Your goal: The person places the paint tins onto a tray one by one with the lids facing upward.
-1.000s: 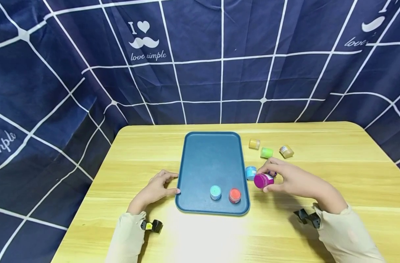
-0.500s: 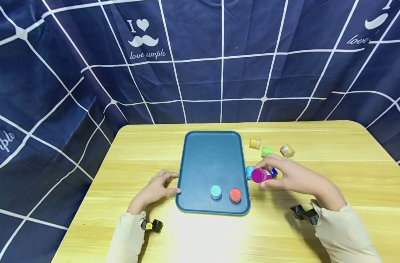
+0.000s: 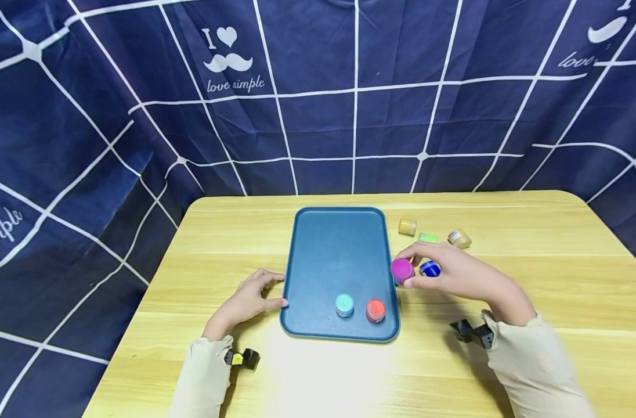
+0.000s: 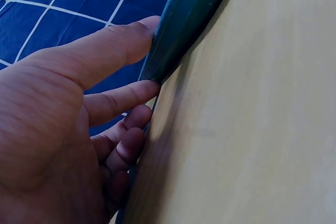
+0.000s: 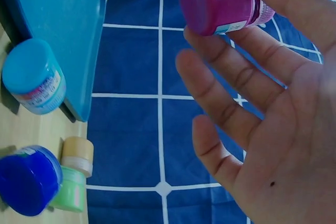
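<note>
Two jars stand on the blue tray (image 3: 339, 249) near the edge closest to you: a turquoise jar (image 3: 344, 305) and, to its right, a red jar (image 3: 375, 310). Your right hand (image 3: 448, 267) pinches a purple jar (image 3: 403, 270) between thumb and fingers, up in the air by the tray's right rim, its lid tipped toward the tray side; your last two fingers are spread clear of it. Your left hand (image 3: 251, 295) rests at the tray's left edge, thumb and forefinger apart and both touching it, the other fingers loosely bent.

Below the purple jar, a light blue jar (image 5: 37, 74) sits on the bench (image 3: 234, 232) just beside the tray. You have a dark blue jar (image 3: 430, 269) under your right hand. Past that hand lie a green jar (image 3: 427, 238), partly covered, a yellow jar (image 3: 407, 227) and a gold jar (image 3: 459, 238).
</note>
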Tool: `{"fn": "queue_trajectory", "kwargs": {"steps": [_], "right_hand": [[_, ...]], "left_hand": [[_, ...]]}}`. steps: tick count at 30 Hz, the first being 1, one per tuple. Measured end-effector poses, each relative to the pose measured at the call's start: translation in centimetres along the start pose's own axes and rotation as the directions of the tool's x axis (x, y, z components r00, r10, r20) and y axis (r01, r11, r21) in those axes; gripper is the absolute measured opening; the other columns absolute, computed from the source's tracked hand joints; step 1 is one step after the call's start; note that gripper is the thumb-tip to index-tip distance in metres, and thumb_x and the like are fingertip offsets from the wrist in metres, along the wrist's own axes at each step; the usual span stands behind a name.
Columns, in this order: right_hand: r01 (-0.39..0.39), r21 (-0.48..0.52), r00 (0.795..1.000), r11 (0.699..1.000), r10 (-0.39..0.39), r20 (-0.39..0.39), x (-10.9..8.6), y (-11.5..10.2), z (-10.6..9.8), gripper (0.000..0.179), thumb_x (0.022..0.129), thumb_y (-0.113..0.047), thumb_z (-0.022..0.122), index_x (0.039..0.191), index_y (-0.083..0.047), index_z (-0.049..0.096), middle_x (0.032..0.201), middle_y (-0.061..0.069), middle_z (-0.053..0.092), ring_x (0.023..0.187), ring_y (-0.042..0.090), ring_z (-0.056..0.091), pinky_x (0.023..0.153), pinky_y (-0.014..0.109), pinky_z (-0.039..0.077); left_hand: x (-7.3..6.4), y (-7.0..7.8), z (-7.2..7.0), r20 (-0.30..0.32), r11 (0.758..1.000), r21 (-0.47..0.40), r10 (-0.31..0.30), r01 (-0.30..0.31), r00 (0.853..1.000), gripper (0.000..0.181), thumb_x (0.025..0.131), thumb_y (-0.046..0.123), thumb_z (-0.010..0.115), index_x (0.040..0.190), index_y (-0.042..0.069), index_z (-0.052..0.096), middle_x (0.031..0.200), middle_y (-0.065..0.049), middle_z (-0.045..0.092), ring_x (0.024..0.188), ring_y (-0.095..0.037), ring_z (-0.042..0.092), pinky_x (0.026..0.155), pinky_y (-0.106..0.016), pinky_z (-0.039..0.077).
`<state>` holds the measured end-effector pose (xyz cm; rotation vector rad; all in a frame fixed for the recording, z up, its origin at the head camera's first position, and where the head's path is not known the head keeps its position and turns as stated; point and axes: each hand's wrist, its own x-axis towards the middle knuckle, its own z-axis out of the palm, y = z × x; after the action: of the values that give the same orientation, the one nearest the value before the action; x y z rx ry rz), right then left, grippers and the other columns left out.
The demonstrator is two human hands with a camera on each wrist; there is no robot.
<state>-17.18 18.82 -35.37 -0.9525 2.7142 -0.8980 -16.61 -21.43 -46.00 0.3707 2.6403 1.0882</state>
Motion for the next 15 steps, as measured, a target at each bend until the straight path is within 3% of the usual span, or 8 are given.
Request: {"fn": "queue_trajectory", "kwargs": {"steps": [7, 15], "right_hand": [[0.003, -0.033, 0.999, 0.999, -0.004, -0.043, 0.8, 0.4, 0.6, 0.033, 0.082, -0.025, 0.076, 0.111, -0.012, 0.067, 0.096, -0.007, 0.06, 0.089, 0.005, 0.05, 0.076, 0.026, 0.046], [0.007, -0.007, 1.0, 1.0, -0.007, -0.018, 1.8, 0.9, 1.4, 0.031, 0.083, -0.023, 0.075, 0.11, -0.01, 0.066, 0.095, -0.006, 0.063, 0.085, 0.017, 0.054, 0.073, 0.029, 0.047]], "left_hand": [[-0.1, 0.0, -0.1, 0.0, 1.0, 0.008, -0.003, 0.003, 1.0, 0.06, 0.08, 0.036, 0.077, 0.132, 0.012, 0.059, 0.108, -0.003, 0.055, 0.1, -0.019, 0.048, 0.089, -0.038, 0.038], [0.1, 0.1, -0.1, 0.007, 1.0, 0.007, -0.005, 0.005, 1.0, 0.06, 0.08, 0.036, 0.077, 0.132, 0.012, 0.058, 0.107, -0.003, 0.054, 0.1, -0.019, 0.048, 0.09, -0.04, 0.038]]}}
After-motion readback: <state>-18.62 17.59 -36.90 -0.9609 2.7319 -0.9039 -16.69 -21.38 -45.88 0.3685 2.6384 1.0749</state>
